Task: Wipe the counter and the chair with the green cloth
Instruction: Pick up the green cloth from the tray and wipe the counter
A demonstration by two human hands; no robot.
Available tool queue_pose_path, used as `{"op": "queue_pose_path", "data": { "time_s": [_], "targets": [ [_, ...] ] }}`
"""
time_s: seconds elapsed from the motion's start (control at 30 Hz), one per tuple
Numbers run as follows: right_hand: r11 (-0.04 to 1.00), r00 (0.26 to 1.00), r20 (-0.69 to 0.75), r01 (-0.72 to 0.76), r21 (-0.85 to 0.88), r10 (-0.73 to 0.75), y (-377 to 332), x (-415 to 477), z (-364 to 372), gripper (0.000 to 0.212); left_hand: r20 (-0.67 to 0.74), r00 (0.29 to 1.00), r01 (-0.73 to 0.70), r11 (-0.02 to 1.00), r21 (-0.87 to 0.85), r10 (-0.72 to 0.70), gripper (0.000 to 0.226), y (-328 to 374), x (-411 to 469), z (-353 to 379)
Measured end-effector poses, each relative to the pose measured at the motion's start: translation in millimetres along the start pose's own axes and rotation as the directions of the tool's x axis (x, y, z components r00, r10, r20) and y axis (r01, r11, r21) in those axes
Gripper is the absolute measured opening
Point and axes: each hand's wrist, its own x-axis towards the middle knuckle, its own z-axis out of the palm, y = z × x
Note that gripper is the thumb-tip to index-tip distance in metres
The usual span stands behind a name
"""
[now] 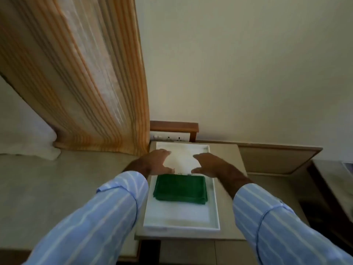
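A folded green cloth lies in a white tray that rests on a small beige counter. My left hand hovers over the tray's far left part, just beyond the cloth, fingers spread and holding nothing. My right hand is over the tray's far right part, fingers apart, thumb near the cloth's far edge, also empty. Both arms wear blue striped sleeves. I see no chair that I can identify.
An orange striped curtain hangs at the left down to a long beige ledge. A switch panel in a wooden frame sits on the wall behind the tray. Another surface stands at the right edge.
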Motion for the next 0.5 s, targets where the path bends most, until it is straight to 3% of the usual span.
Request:
{"op": "queue_pose_path", "data": {
  "time_s": [0.1, 0.27, 0.4, 0.5],
  "targets": [
    [0.999, 0.999, 0.05, -0.019, -0.037, 0.021, -1, 5, 27, 0.071, 0.044, 0.998, 0.037, 0.999, 0.025, -0.038, 0.081, -3, -2, 35],
    [0.995, 0.994, 0.074, -0.073, -0.065, 0.077, -4, 11, 45, 0.055, -0.061, 0.994, 0.091, 0.996, -0.026, -0.093, 0.045, 0, -5, 64],
    [0.994, 0.983, 0.17, -0.06, -0.091, 0.075, -11, 22, 32, 0.041, -0.076, 0.989, 0.103, 0.967, -0.233, -0.123, 0.033, -1, -12, 65],
    [0.995, 0.978, 0.203, -0.071, 0.065, 0.057, -20, 30, 13, 0.041, -0.121, 0.984, 0.062, 0.883, -0.465, -0.132, 0.022, -16, -28, 54]
  ]
}}
